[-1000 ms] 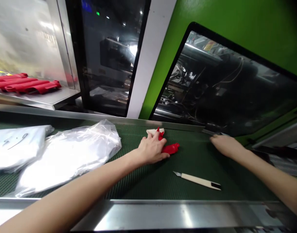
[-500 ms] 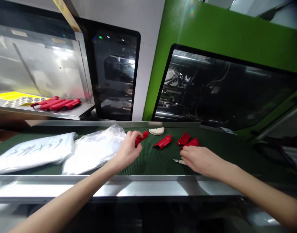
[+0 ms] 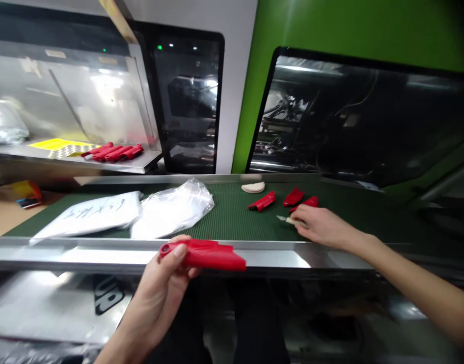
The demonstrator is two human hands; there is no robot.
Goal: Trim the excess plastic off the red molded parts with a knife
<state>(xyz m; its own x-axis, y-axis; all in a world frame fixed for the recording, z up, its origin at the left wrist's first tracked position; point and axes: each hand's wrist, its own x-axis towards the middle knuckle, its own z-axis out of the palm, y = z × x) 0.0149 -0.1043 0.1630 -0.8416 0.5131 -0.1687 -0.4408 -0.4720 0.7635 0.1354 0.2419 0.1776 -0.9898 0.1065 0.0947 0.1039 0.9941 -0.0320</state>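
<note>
Left hand [image 3: 163,283] pinches our red plastic half-shell [image 3: 212,255] at 6:30; right hand [image 3: 318,225] curls round the craft knife [image 3: 290,221], 4 o'clock. We'd grip firmly, thumb [image 3: 178,252] clear of the blade [image 3: 281,218].

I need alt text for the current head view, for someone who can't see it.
A person's left hand holds a red part near the metal rail of a green belt; the right hand has its fingers at a pale-handled knife. On the belt lie three more red pieces and two plastic bags.
</note>
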